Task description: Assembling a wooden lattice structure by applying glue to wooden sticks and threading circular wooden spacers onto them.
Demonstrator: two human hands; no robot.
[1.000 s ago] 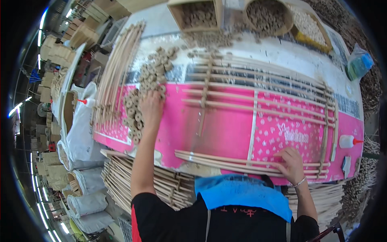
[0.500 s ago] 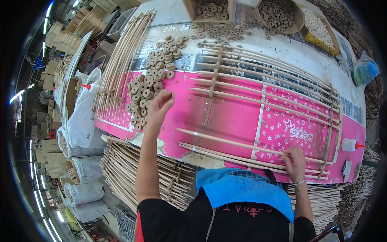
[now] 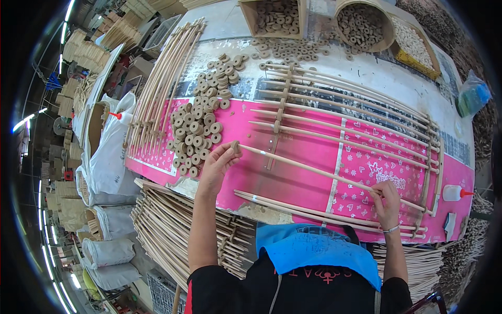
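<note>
My left hand (image 3: pixel 218 163) pinches a small brown wooden ring (image 3: pixel 235 147) against the left tip of a slender wooden rod (image 3: pixel 303 167). I cannot tell how far the tip sits inside the ring. Closer to the right end, my right hand (image 3: pixel 386 203) grips the same rod between thumb and fingers, raised a little off the pink cover. Several more rods (image 3: pixel 334 109) lie side by side across two notched wooden strips (image 3: pixel 275 125) beyond it. A few other rods (image 3: pixel 314 213) lie along the table's near edge. Left of my left hand spreads a heap of loose rings (image 3: pixel 196 128).
A bundle of rods with rings (image 3: pixel 162 83) rests at the far left. Along the back stand a wooden box (image 3: pixel 303 18) and a round tub (image 3: pixel 388 26) of rings, plus a tray of white pieces (image 3: pixel 415 44). A white glue bottle (image 3: pixel 455 192) is at right.
My left hand has moved right and nearer, bringing the ring from the heap to the rod's tip. The rod's left end has risen away from me, with my right hand still on it.
</note>
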